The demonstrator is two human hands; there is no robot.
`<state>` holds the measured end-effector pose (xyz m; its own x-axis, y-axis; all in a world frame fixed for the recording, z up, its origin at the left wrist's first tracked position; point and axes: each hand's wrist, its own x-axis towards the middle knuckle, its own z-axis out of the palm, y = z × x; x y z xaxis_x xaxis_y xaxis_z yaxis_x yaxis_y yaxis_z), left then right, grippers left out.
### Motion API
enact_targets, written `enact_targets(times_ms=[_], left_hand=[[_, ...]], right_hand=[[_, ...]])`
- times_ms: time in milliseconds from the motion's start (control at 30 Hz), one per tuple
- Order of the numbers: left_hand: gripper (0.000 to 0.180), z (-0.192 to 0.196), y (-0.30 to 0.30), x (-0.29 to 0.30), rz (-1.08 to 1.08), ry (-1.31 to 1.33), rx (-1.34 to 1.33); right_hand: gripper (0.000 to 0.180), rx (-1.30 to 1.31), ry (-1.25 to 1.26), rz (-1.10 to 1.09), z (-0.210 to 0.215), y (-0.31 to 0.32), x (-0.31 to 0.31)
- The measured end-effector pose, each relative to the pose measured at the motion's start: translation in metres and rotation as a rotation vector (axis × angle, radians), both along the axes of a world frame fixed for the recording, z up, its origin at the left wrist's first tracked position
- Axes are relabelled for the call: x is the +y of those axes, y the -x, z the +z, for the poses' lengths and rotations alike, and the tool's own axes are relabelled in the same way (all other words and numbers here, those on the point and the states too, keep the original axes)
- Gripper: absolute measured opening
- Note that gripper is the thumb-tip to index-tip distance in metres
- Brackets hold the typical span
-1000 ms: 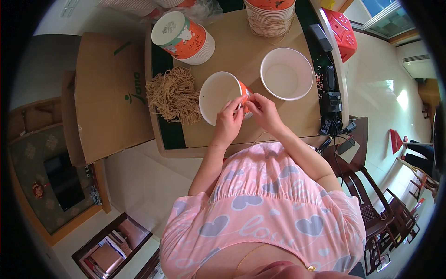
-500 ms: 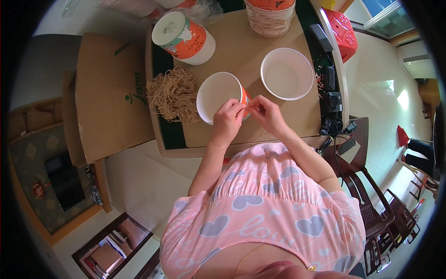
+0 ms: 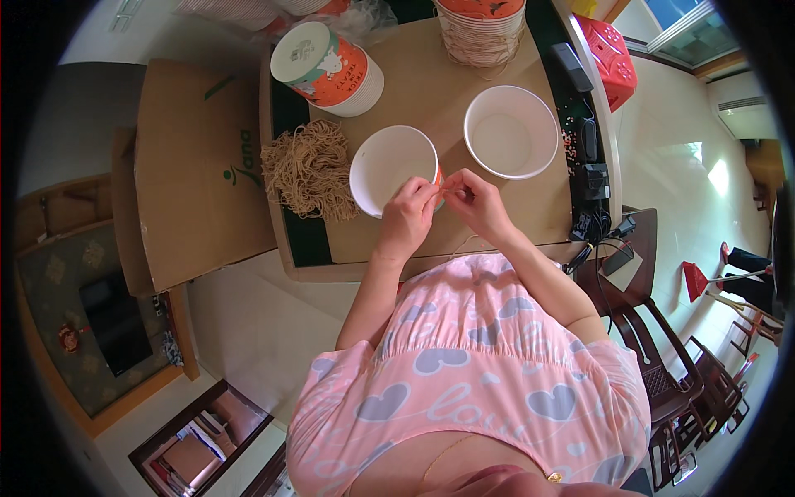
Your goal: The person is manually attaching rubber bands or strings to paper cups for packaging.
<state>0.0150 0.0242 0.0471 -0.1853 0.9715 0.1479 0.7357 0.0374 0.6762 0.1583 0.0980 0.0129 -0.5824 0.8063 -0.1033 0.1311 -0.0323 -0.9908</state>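
Centre frame, left hand [image 3: 407, 217] and right hand [image 3: 474, 199] pinch fingertips together at the near rim of the white-lined orange paper bucket [image 3: 392, 168] beside a tan string tangle [image 3: 308, 168]; best steady the bucket, keep pinches small.

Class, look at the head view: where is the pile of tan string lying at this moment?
The pile of tan string lies on the table, left of centre in the head view, just left of the paper cup at the left hand, below the toppled stack of cups.
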Motion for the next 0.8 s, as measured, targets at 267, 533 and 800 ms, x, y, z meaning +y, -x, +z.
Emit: enact_targets(times_ms=[267, 533, 800], left_hand=[[0.010, 0.001, 0.000, 0.001, -0.017, 0.037, 0.022], [0.017, -0.006, -0.004, 0.000, 0.214, 0.104, -0.387], [0.026, -0.021, 0.011, -0.006, 0.280, 0.154, -0.589]], right_hand=[[0.009, -0.032, -0.098, 0.009, -0.002, 0.000, 0.000], [0.013, 0.084, -0.013, -0.091, -0.016, 0.015, 0.002], [0.012, 0.067, -0.135, -0.079, -0.017, 0.023, -0.002]])
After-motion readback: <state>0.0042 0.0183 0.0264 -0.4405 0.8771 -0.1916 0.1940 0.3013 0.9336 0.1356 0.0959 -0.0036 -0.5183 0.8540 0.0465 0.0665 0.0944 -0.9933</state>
